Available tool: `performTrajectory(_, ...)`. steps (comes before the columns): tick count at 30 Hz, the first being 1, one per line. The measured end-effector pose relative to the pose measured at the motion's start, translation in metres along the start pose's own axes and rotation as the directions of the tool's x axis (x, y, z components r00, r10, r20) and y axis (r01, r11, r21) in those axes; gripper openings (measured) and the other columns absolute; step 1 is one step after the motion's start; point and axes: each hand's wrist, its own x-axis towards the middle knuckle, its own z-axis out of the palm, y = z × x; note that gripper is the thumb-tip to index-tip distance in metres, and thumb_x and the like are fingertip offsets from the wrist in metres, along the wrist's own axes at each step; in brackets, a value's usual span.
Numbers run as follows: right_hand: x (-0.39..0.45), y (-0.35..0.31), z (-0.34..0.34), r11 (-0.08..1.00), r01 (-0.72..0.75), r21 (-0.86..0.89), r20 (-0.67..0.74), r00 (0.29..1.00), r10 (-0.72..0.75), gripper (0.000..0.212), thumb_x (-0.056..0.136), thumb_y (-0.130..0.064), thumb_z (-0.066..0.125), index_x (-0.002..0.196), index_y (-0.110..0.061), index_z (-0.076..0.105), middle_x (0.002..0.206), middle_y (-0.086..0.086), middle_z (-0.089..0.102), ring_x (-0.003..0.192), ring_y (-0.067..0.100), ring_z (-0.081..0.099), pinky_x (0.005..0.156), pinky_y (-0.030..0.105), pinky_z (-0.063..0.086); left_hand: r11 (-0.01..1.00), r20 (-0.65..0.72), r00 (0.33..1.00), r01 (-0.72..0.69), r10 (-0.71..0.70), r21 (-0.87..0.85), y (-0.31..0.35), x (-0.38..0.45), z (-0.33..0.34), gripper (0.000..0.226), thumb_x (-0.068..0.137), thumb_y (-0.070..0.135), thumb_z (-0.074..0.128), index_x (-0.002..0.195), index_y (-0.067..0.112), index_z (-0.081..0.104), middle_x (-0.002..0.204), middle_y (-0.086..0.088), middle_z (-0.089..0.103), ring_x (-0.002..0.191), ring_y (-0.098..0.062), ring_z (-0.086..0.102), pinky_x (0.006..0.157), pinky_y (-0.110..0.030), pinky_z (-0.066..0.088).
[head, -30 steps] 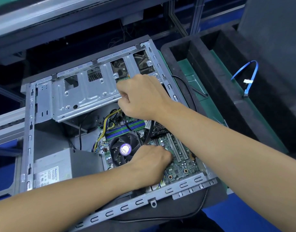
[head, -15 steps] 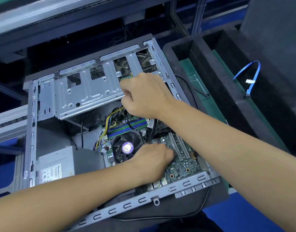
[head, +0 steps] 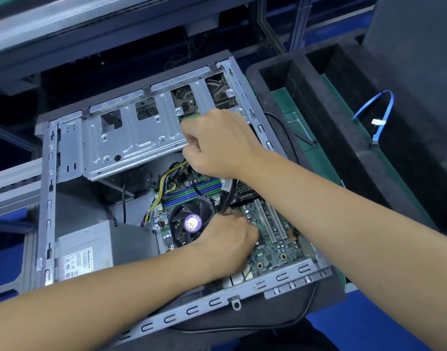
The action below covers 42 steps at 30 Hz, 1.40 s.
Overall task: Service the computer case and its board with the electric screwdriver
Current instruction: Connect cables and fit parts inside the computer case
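The computer case (head: pixel 65 153) is laid open on its side on the surface, with the board (head: pixel 275 239) exposed inside. The right hand (head: pixel 217 143) is held over the drive cage (head: pixel 131 140), its fingers curled shut; what they grip cannot be told. The left hand (head: pixel 227 239) is set on the board beside the fan (head: pixel 189 221), its fingers bent down and hidden. A purple sticker (head: pixel 192 222) is seen just left of them, its writing unreadable. The power supply label (head: pixel 75 264) is blurred. A blue cable (head: pixel 379 117) lies well right.
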Motion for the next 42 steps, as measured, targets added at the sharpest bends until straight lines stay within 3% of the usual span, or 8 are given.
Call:
performTrajectory(10, 0.0004, 0.0015, 0.0013, 1.000, 0.003, -0.001, -0.001, 1.000, -0.003, 0.013, 0.079, -0.016, 0.051, 0.076, -0.007, 0.058, 0.055, -0.002, 0.037, 0.056, 0.024, 0.037, 0.054, 0.028, 0.032, 1.000, -0.026, 1.000, -0.005, 0.004, -0.019, 0.0005, 0.0020, 0.0016, 0.030, 0.060, 0.002, 0.052, 0.056, 0.013, 0.024, 0.060, -0.007, 0.036, 0.059, -0.023, 0.033, 0.075, -0.041, 0.052)
performTrajectory(14, -0.0001, 0.0014, 0.0015, 1.000, 0.009, -0.009, 0.003, 1.000, -0.009, 0.010, 0.079, -0.015, 0.051, 0.074, -0.008, 0.056, 0.058, 0.002, 0.044, 0.056, 0.025, 0.039, 0.054, 0.028, 0.033, 1.000, -0.050, 0.999, 0.006, -0.008, -0.031, 0.0022, 0.0035, 0.0020, 0.031, 0.061, -0.002, 0.050, 0.057, 0.014, 0.024, 0.056, -0.004, 0.034, 0.053, -0.020, 0.031, 0.073, -0.038, 0.050)
performTrajectory(18, -0.0006, 0.0012, 0.0009, 1.000, 0.018, -0.004, 0.004, 1.000, -0.018, 0.008, 0.077, -0.015, 0.050, 0.070, -0.012, 0.049, 0.055, 0.000, 0.038, 0.055, 0.024, 0.035, 0.052, 0.028, 0.027, 0.999, -0.040, 0.999, 0.015, -0.016, -0.034, 0.0022, 0.0028, 0.0008, 0.029, 0.062, -0.006, 0.048, 0.057, 0.013, 0.026, 0.051, -0.002, 0.032, 0.045, -0.016, 0.029, 0.071, -0.039, 0.052)
performTrajectory(27, 0.0000, 0.0012, 0.0020, 1.000, 0.007, -0.011, -0.006, 1.000, -0.007, 0.011, 0.078, -0.015, 0.051, 0.074, -0.006, 0.057, 0.054, -0.001, 0.037, 0.055, 0.024, 0.034, 0.052, 0.028, 0.026, 0.998, 0.004, 1.000, -0.013, 0.013, -0.060, -0.0001, 0.0042, -0.0030, 0.028, 0.061, -0.006, 0.047, 0.058, 0.013, 0.026, 0.055, -0.003, 0.033, 0.052, -0.022, 0.036, 0.082, -0.045, 0.052)
performTrajectory(33, 0.0011, 0.0035, 0.0023, 1.000, 0.016, -0.012, 0.000, 1.000, -0.016, 0.010, 0.079, -0.016, 0.050, 0.074, -0.010, 0.055, 0.053, -0.005, 0.034, 0.055, 0.023, 0.035, 0.053, 0.028, 0.029, 0.997, -0.057, 0.995, -0.079, 0.079, 0.012, -0.0022, 0.0005, 0.0019, 0.034, 0.063, 0.003, 0.052, 0.057, 0.014, 0.021, 0.053, -0.003, 0.028, 0.050, -0.020, 0.030, 0.077, -0.044, 0.053)
performTrajectory(40, 0.0001, 0.0020, 0.0020, 1.000, 0.017, -0.015, 0.006, 1.000, -0.017, 0.009, 0.079, -0.015, 0.051, 0.072, -0.011, 0.052, 0.053, -0.003, 0.034, 0.054, 0.024, 0.034, 0.053, 0.029, 0.027, 0.998, -0.047, 0.997, -0.055, 0.055, -0.012, 0.0004, 0.0024, 0.0009, 0.029, 0.062, 0.002, 0.051, 0.056, 0.013, 0.025, 0.053, -0.003, 0.029, 0.052, -0.023, 0.041, 0.072, -0.037, 0.050)
performTrajectory(42, 0.0004, 0.0025, 0.0019, 1.000, 0.013, -0.017, 0.001, 1.000, -0.013, 0.008, 0.079, -0.015, 0.051, 0.071, -0.011, 0.052, 0.053, -0.002, 0.035, 0.054, 0.025, 0.033, 0.053, 0.028, 0.026, 0.999, -0.053, 0.998, -0.044, 0.043, -0.026, 0.0010, 0.0020, -0.0002, 0.030, 0.062, 0.001, 0.050, 0.056, 0.014, 0.024, 0.053, -0.003, 0.028, 0.049, -0.020, 0.033, 0.070, -0.037, 0.049)
